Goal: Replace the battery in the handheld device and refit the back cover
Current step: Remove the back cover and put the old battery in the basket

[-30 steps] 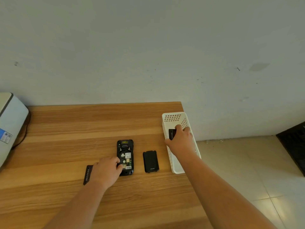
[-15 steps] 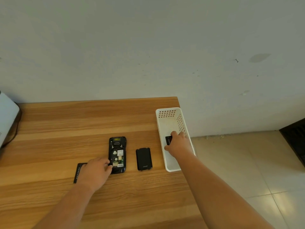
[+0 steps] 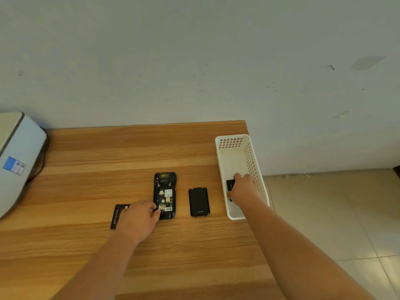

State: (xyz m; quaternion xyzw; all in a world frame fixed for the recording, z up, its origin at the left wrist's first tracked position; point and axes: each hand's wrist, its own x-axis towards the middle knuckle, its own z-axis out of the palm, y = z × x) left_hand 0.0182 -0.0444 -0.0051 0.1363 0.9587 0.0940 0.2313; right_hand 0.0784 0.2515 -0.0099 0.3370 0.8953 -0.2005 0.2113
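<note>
Bare wooden table (image 3: 134,152) lies open across mid-frame; the white basket (image 3: 232,141) walls off the right edge, a grey machine (image 3: 17,156) the left.

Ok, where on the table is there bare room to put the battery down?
Bare wood lies behind the handheld device, toward the wall. It is crowded in front: the old battery, left hand, device, back cover and white basket sit close.
</note>
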